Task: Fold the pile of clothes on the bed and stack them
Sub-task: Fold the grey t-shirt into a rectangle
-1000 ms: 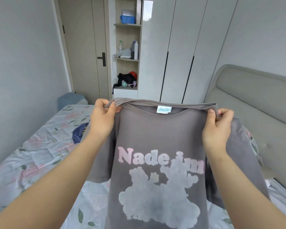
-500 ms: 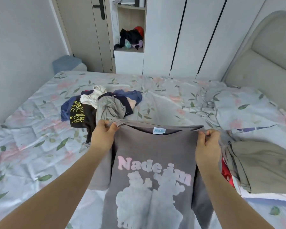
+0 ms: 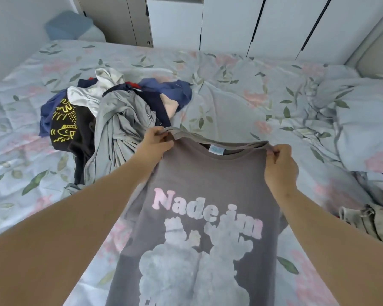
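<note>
the left hand (image 3: 155,143) is pinching one shoulder of the grey cotton t-shirt with pink lettering (image 3: 208,184), and the right hand (image 3: 279,164) is pinching the other, holding it stretched between them, print facing up, over the pale-blue floral bedsheet (image 3: 230,96). the jumbled pile of unfolded clothes (image 3: 111,113) is lying just beside the left hand.
</note>
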